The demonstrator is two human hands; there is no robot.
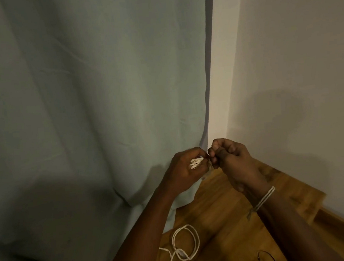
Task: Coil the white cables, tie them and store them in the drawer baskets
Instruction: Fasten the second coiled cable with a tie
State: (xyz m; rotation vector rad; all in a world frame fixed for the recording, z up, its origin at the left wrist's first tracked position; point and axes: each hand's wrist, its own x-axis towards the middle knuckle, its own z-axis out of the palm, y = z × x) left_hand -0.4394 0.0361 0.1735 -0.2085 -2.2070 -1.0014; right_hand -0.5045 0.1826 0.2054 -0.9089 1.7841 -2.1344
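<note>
My left hand (188, 168) grips a small bundle of coiled white cable (195, 162); only the ends of its loops show between the fingers. My right hand (229, 158) is raised right beside it, fingers curled, pinching something thin at the bundle's end; what it pinches is too small to make out. A second white cable (185, 242) lies in loose loops on the wooden surface (222, 219) below my arms. No drawer basket is in view.
A grey-green curtain (86, 117) hangs across the left and centre, its hem resting on the wood. A white wall (296, 67) closes the corner on the right. A thin dark loop (267, 256) lies on the wood at the bottom right.
</note>
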